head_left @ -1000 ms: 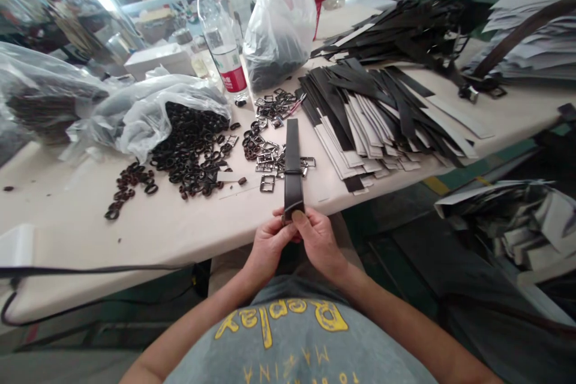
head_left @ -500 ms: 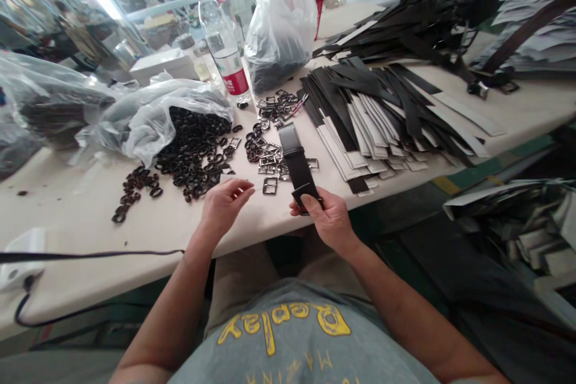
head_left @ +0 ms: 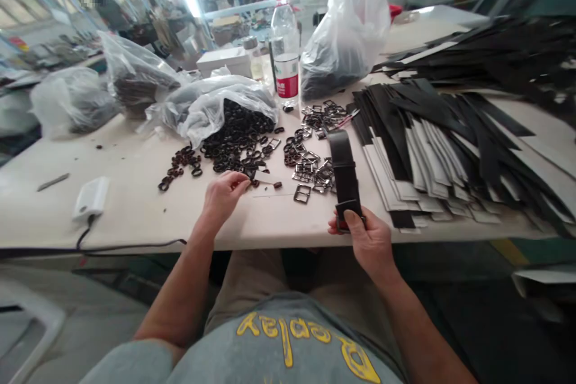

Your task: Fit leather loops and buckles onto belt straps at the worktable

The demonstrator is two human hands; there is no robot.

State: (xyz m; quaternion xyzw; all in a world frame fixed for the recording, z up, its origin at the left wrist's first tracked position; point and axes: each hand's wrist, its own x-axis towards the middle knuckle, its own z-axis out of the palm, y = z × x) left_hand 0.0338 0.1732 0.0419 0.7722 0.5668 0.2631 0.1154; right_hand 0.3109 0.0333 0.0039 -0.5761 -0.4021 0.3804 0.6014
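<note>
My right hand [head_left: 366, 240] grips the near end of a black leather strap [head_left: 344, 171] at the table's front edge; the strap runs away from me across the table. My left hand [head_left: 224, 192] reaches over the table top with fingers curled, its tips at the near edge of a heap of dark brown loops [head_left: 234, 144] spilling from a clear plastic bag [head_left: 211, 105]. Whether the fingers pinch a loop is hidden. A scatter of metal buckles [head_left: 310, 165] lies between the two hands.
Fanned stacks of black and white straps [head_left: 432, 144] fill the table's right side. A water bottle [head_left: 285, 54] and more plastic bags [head_left: 348, 30] stand at the back. A white plug block [head_left: 91, 198] with a black cable lies at the left.
My left hand let go of the strap and moved left and forward to the loops. My right hand kept the strap. The view swung to the left.
</note>
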